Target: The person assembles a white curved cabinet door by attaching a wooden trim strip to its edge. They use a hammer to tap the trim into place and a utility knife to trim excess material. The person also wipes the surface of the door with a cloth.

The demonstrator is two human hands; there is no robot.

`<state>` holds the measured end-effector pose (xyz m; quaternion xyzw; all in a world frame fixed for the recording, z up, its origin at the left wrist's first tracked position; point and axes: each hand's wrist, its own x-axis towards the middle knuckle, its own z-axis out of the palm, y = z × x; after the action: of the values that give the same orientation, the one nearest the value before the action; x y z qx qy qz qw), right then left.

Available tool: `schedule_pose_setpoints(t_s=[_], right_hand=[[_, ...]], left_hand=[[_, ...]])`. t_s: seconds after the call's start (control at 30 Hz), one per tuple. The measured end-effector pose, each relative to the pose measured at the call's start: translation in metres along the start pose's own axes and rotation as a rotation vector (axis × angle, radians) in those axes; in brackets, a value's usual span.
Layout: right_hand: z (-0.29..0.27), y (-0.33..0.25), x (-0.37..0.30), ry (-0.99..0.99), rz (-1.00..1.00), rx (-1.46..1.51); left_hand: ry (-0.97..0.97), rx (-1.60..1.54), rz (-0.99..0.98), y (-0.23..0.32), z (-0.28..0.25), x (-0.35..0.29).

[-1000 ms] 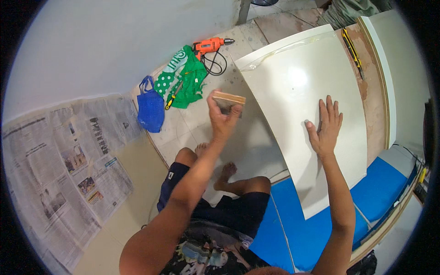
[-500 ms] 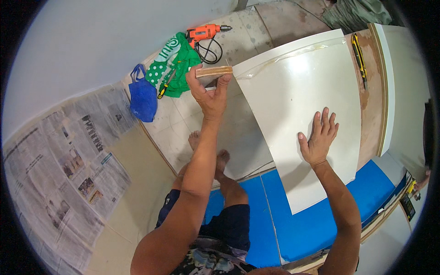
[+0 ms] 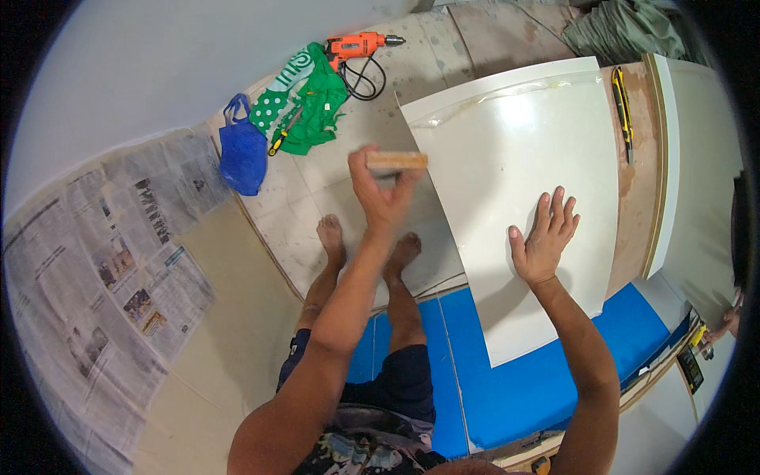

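Note:
My left hand (image 3: pixel 382 196) is closed around a small flat wooden block (image 3: pixel 397 161), smeared a little by motion. I hold it up just left of a large white sheet (image 3: pixel 546 142), apart from the sheet as far as I can see. My right hand (image 3: pixel 546 237) lies flat on the sheet with the fingers spread and nothing in it. A strip of clear tape (image 3: pixel 507 100) runs wrinkled along the sheet's far edge. Part of the sheet lies over a blue surface (image 3: pixel 507 396), and its near corner points toward me.
A yellow-and-black utility knife (image 3: pixel 623 115) lies right of the sheet. Far left are an orange drill (image 3: pixel 354 47), a green bag (image 3: pixel 317 119), a screwdriver (image 3: pixel 283 133) and a blue bag (image 3: pixel 243 154). Newspaper (image 3: pixel 103 269) covers the left side. Another person's hand (image 3: pixel 730 318) shows far right.
My left hand has moved the wooden block toward me and to the right, nearer the sheet's left edge. My right hand stays flat on the sheet. The whole view has shifted slightly.

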<state>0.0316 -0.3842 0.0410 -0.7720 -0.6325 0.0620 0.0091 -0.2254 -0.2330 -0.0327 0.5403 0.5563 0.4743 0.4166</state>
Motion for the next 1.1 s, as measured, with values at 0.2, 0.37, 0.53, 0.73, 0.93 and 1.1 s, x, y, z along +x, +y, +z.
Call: schedule_pose_setpoints(t_s=[0.2,0.37,0.53,0.73,0.93,1.1], right_hand=[[-0.001,0.0,0.0,-0.004,-0.014,-0.003],[-0.001,0.0,-0.001,-0.021,-0.007,0.001],[-0.002,0.0,0.0,-0.008,-0.033,-0.001],[-0.003,0.0,0.002,-0.003,-0.033,-0.004],[0.001,0.003,-0.005,-0.016,0.003,0.0],[-0.015,-0.006,-0.005,-0.029,0.07,0.017]], left_hand=[[0.088,0.026,0.031,0.0,0.009,0.019],[0.056,0.116,0.102,0.001,0.004,0.035],[0.157,0.032,0.098,-0.005,0.011,0.064],[0.121,-0.01,0.036,0.002,0.01,0.065],[-0.179,0.221,0.09,0.011,-0.021,-0.004],[-0.051,-0.35,-0.631,0.075,-0.1,-0.061]])
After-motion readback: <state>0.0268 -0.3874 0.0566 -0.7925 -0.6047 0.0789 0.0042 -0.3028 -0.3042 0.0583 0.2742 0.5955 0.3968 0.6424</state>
